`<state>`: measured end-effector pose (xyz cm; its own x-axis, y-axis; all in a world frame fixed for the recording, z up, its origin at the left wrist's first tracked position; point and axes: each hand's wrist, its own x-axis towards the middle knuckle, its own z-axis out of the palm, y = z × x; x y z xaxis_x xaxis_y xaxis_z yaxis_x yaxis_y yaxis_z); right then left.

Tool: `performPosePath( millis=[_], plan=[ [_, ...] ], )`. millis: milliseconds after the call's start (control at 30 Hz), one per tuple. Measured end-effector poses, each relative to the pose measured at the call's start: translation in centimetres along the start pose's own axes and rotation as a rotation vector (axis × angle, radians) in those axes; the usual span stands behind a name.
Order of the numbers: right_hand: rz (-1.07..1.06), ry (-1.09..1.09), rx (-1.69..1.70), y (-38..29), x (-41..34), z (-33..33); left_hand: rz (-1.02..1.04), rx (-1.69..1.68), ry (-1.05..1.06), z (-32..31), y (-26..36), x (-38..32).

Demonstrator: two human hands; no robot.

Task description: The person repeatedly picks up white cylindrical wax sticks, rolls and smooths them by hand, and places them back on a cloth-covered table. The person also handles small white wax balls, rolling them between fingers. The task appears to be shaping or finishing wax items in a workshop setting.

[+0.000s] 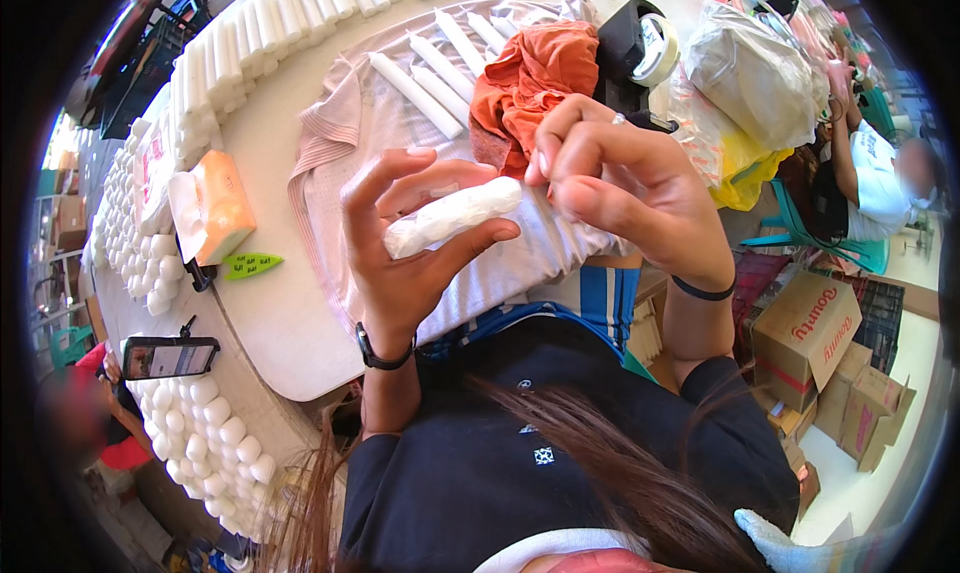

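My left hand [405,250] holds a short white bundle [454,217], which looks wrapped in thin plastic or paper, between thumb and fingers. My right hand [622,183] is raised just to its right, thumb and fingertips close together; whether something small is pinched there is unclear. Beyond the hands, several white taper candles [416,93] lie on a pale striped cloth [337,145]. A crumpled orange cloth [532,70] rests beside them, partly behind my right hand. A black tape dispenser [622,40] with a roll of tape [656,48] stands behind it.
Stacked white candles [255,40] line the table's far edge. At left are a tissue pack [217,209], a green leaf-shaped piece [253,265], a phone [171,358] and many short white candles [202,438]. Plastic bags [750,70] and cardboard boxes [806,333] are at right. People sit at both sides.
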<state>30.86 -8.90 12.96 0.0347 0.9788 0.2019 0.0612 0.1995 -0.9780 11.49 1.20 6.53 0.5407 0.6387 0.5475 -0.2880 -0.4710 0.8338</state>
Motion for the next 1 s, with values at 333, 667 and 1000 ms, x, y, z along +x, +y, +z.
performPosePath(
  millis=[333, 667, 1000],
  plan=[
    [0.266, -0.021, -0.007, 0.7, 1.5, 0.8, 0.142, 0.08, -0.015, -0.2, -0.5, 0.0],
    [0.291, -0.18, -0.168, 1.5, 2.4, -0.2, 0.064, 0.215, -0.02, -0.7, 1.0, 0.4],
    [0.444, -0.232, 0.059, 3.2, 2.2, -0.8, 0.199, 0.331, 0.043, -0.5, 0.1, 0.4]
  ],
)
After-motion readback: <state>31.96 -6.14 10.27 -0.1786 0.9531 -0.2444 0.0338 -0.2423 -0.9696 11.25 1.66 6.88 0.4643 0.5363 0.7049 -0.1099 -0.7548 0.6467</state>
